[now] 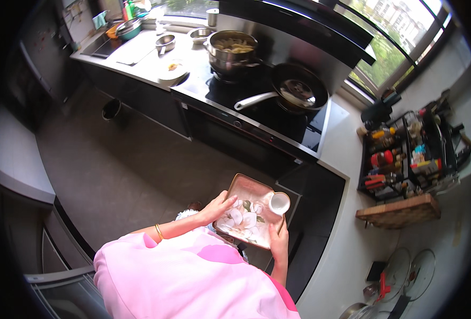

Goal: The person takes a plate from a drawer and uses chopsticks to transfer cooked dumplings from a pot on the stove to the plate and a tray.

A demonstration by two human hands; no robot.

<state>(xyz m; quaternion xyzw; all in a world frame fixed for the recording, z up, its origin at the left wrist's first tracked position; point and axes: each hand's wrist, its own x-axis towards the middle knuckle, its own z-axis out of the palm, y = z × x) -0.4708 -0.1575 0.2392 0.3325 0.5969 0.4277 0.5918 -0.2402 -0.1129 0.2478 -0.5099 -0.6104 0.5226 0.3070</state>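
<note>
Both of my hands hold a square ceramic plate (241, 215) with a flower pattern, a brown rim and a small round white cup section (279, 203) at its far right corner. My left hand (215, 209) grips the left edge, thumb over the top. At the right edge, near the round section, is my right hand (278, 237), its thumb on the rim. No food shows on the plate. On the cooktop (255, 111) ahead stand a steel pot (232, 60) filled with pale pieces of food and a dark frying pan (299, 89) with a steel handle.
Left of the cooktop are small steel pans (165, 43), a white plate (172, 71) with some food, and a sink (99, 48). On the right counter stand a black rack (405, 151) of bottles, a wooden cutting board (399, 212) and glass lids (421, 275). A bin (111, 109) stands on the floor.
</note>
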